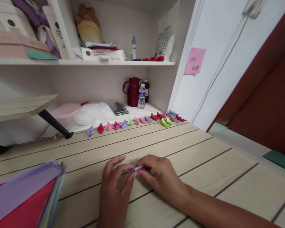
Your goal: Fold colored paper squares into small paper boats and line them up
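A small folded piece of lilac paper [137, 168] is held between my two hands, just above the wooden tabletop. My left hand [117, 180] pinches its left end between thumb and index finger, the other fingers curled loosely apart. The right end sits between the thumb and fingers of my right hand [162, 175], which hide part of it. Beyond them, a row of small folded paper boats [123, 123] in lilac, red, pink and green runs along the table's back edge, bunching together at the right end.
A stack of coloured paper sheets [26, 193] lies at the lower left. Behind it stands a raised wooden stand [21, 107] with black legs. On the white cabinet surface are a plastic bag [95, 113], a dark red jug [133, 91] and a water bottle [142, 96].
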Demonstrator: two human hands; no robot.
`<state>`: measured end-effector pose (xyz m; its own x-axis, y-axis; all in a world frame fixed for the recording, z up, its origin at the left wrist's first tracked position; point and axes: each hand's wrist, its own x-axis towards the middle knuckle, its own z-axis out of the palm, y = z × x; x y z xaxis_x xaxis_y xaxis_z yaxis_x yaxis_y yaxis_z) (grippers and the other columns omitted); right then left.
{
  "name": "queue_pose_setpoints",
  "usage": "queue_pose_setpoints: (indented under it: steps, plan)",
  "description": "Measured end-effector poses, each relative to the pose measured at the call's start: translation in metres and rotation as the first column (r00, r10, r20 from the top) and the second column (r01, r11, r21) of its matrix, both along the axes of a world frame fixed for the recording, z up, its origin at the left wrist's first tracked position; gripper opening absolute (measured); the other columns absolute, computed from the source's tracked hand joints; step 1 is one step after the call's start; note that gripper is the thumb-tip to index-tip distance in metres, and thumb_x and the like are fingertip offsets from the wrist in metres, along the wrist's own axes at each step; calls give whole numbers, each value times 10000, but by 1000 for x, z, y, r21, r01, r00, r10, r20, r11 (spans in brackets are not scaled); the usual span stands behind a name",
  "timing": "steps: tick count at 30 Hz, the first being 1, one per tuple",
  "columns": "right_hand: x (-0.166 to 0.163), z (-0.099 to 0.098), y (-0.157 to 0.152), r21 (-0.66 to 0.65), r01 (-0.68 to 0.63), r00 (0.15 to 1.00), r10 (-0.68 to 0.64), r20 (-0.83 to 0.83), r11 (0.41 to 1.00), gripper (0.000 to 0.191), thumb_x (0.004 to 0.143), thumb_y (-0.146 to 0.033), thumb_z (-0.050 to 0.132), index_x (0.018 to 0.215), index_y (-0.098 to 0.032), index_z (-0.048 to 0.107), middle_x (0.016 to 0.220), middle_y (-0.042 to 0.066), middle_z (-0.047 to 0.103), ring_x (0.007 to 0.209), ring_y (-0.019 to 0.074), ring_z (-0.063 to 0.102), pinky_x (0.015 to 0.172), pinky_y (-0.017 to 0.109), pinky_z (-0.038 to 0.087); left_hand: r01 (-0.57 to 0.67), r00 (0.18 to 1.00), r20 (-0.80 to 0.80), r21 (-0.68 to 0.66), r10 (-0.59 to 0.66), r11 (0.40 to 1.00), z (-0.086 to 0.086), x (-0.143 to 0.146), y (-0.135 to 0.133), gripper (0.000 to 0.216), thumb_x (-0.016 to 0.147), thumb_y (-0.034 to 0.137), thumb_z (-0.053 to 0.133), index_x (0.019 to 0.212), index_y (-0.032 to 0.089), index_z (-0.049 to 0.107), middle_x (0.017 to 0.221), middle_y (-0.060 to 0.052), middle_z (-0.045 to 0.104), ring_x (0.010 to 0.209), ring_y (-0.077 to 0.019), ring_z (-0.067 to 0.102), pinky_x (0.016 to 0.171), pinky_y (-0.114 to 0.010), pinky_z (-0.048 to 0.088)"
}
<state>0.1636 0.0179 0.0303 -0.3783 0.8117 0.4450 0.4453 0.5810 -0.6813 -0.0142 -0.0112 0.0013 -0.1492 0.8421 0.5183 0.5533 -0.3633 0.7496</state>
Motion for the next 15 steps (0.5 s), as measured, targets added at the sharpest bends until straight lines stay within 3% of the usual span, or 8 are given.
queue_pose_setpoints:
  steps: [2, 4, 6, 8, 11, 15]
  plan:
    - [0, -1, 0, 3, -1, 1000, 1, -6, 1000, 58, 872, -160, 662, 838, -205, 675, 770, 4, 659, 701, 145, 599, 649, 248, 432, 3, 998, 68, -36, 0, 999, 3, 2, 0, 108, 795, 405, 704, 807, 315, 763, 1158, -50, 620, 1155, -263, 579, 1044, -458, 435]
    - [-1, -1, 1, -60, -22, 996, 17, -89, 998, 48, 851, -189, 703, 885, -216, 681, 789, -1, 629, 704, 144, 583, 647, 251, 438, 28, 965, 263, -139, 9, 990, 6, 4, 0, 149, 720, 426, 766, 737, 278, 764, 1161, -59, 629, 1190, -282, 552, 1083, -441, 382]
    - [-2, -3, 2, -205, -100, 962, 42, -269, 974, 256, 815, -255, 763, 1051, -243, 665, 895, 0, 612, 737, 141, 588, 668, 255, 467, 93, 873, 486, -266, 50, 959, 10, 6, -1, 236, 648, 459, 814, 697, 236, 754, 1159, -70, 649, 1190, -302, 549, 1086, -431, 363]
    - [-4, -6, 4, -370, -233, 880, 33, -473, 899, 395, 843, -385, 742, 1191, -257, 606, 997, 16, 588, 775, 146, 613, 684, 270, 502, 178, 773, 628, -350, 89, 920, 13, 5, -1, 310, 653, 494, 810, 755, 205, 761, 1118, -82, 690, 1128, -300, 589, 1050, -432, 390]
    - [-7, -11, 8, -505, -368, 796, -16, -605, 781, 406, 954, -557, 541, 1116, -195, 630, 953, 40, 593, 726, 151, 642, 645, 284, 515, 273, 673, 734, -356, 87, 894, 19, 0, 0, 374, 713, 515, 771, 873, 177, 768, 980, -80, 747, 1022, -261, 636, 1006, -413, 423]
    - [-9, -15, 9, -502, -400, 794, 16, -607, 767, 512, 979, -615, 447, 1029, -151, 658, 863, 46, 614, 660, 137, 624, 621, 276, 491, 302, 582, 807, -328, 99, 895, 25, -7, 2, 397, 678, 517, 804, 866, 169, 770, 928, -75, 763, 979, -225, 634, 974, -377, 439]
